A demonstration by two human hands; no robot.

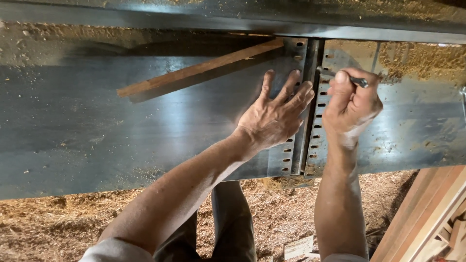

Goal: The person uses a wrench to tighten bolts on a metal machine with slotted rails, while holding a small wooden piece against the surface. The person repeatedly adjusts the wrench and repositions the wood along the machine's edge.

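head view: steel machine table spans the frame, its two halves meeting at a slotted gap. left hand lies flat, fingers spread, holding nothing, just beside that gap; a slip could likely carry fingers into it. right hand is closed round a thin dark metal tool over the slots. a wooden strip lies near, apart from both hands. sawdust covers the floor.

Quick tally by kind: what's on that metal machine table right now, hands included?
Hands: 2, left hand flat on the metal table, right hand gripping a tool
Dark metal tool: 1
Wooden strip: 1
Total: 4
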